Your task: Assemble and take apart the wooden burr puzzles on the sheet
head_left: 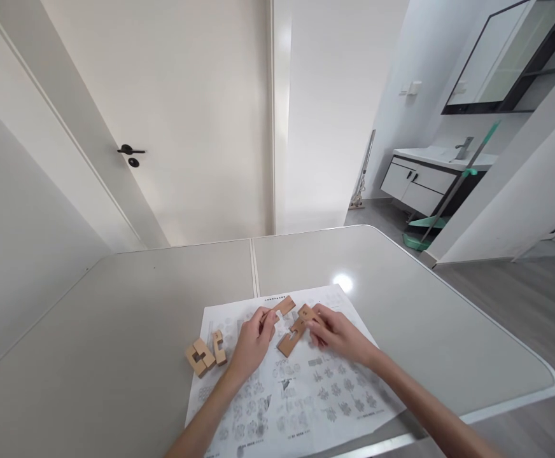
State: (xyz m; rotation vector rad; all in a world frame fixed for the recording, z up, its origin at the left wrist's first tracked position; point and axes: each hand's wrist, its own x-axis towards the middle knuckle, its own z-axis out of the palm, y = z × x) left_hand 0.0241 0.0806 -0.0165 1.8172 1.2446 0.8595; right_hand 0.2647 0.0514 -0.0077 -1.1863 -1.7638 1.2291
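My left hand point(253, 340) is closed on a notched wooden piece point(284, 306) that points up and to the right. My right hand point(331, 327) pinches the end of another wooden piece point(305, 312) with a mark on it. Below and left of that one, a notched wooden piece point(288, 344) slants over the printed sheet point(325, 439); whether it touches the held piece is unclear. To the left of my left hand, a small notched block point(219, 347) stands beside a squarish cluster of joined wooden blocks point(200, 357) at the sheet's left edge.
The sheet lies on a grey table point(129, 318) with a seam and a pale rim. Beyond it are a white door point(201, 127) with a black handle, a washbasin cabinet point(415, 181), and a green broom and dustpan point(415, 242) at the right.
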